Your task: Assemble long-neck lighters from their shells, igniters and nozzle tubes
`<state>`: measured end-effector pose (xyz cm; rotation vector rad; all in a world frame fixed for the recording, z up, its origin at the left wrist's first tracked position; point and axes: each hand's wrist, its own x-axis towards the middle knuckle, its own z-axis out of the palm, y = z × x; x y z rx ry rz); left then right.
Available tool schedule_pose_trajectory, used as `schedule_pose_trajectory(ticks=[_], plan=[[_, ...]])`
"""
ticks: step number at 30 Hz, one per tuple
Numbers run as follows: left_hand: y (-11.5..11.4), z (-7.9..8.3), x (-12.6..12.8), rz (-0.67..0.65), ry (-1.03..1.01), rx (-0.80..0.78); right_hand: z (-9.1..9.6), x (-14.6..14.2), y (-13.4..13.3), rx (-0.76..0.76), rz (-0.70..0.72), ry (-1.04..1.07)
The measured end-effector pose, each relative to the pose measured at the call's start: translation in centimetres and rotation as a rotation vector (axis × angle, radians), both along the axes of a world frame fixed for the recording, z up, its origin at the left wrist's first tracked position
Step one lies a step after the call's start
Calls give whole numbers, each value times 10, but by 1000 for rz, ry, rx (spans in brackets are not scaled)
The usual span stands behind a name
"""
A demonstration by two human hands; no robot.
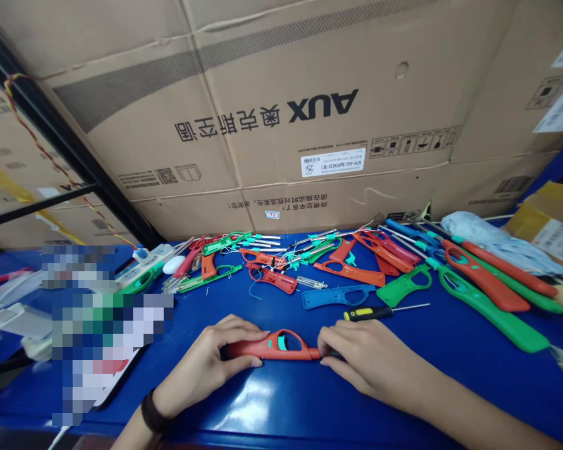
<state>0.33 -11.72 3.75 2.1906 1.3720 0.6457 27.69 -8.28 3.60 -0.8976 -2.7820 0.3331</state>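
Our left hand (pixel 206 362) curls around the wide end of an orange plastic lighter shell (pixel 274 345), while our right hand (pixel 370 362) closes over its narrow end, the shell lying lengthwise between them just above the blue workbench (pixel 497 381). Steady, even pressure from both hands should keep it from twisting. A yellow-and-black screwdriver (pixel 368 314) lies just beyond, near scattered lighter shells (pixel 349 273).

We find the orange plastic lighter housing (pixel 269 345) smooth and matt, the blue tabletop (pixel 281 400) glossy, the corrugated cardboard cartons (pixel 281 112) rough.
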Motion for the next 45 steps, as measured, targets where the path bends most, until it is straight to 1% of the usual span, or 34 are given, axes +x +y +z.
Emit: schedule_pose_trajectory(ticks=[5, 7, 10, 15, 19, 22, 26, 29, 32, 34, 37, 41, 45], plan=[[5, -4, 9, -49, -24, 20, -12, 0, 2, -20, 106, 179], [6, -5, 12, -69, -28, 23, -15, -1, 2, -20, 107, 207], [7, -7, 15, -87, -22, 14, -19, -3, 1, -42, 76, 246], [6, -10, 15, -47, -28, -4, -22, -7, 0, -161, -63, 299], [5, -13, 15, -42, 1, 24, -21, -8, 1, -218, -77, 284], [1, -15, 13, -88, 108, 128, -17, -7, 3, -181, -63, 248], [-7, -20, 12, -153, 298, 399, -16, -4, 5, -34, 40, 176], [-13, -25, 12, -137, 445, 573, -19, -2, 6, 57, 96, 145], [-17, -28, 12, -119, 553, 659, -22, -1, 5, 121, 102, 105], [-19, -28, 12, -118, 580, 708, -23, -2, 3, 132, 98, 108], [-20, -27, 14, -118, 556, 754, -23, -2, 1, 118, 93, 169], [-20, -25, 18, -104, 453, 714, -22, -1, -1, 87, 76, 241], [-20, -27, 20, -110, 338, 674, -15, 3, 0, 73, 86, 244]])
